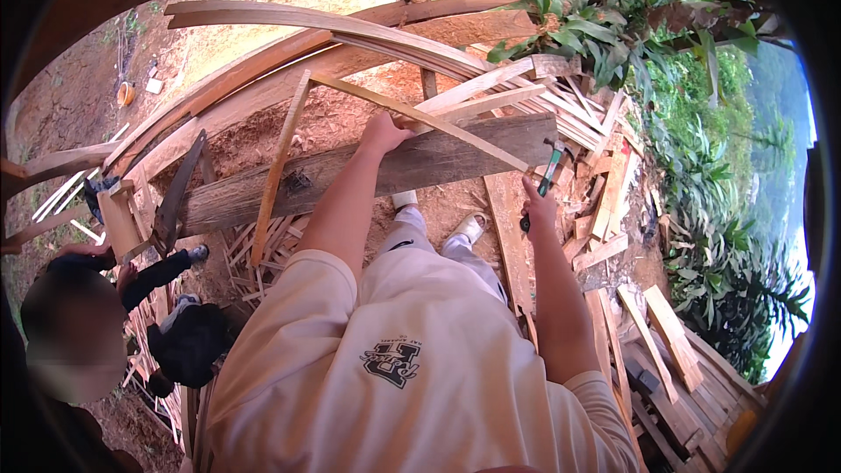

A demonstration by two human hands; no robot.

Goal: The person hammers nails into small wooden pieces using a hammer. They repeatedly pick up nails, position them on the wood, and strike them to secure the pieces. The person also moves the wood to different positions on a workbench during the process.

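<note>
My right hand is closed around the handle of a claw hammer, green and black with a metal head raised upward. An angled frame of thin wooden strips lies across a weathered grey plank; its second strip slants down toward me on the left. Near the middle of the longer strip, my left hand is closed on it, fingertips partly hidden. The strip's right end lies close to the hammer. Any nail there is too small to make out.
Long curved boards span the far side. Stacked lumber and offcuts lie to the right, more planks at lower right. Two people are at the lower left beside a dark blade-like piece. Leafy plants border the right.
</note>
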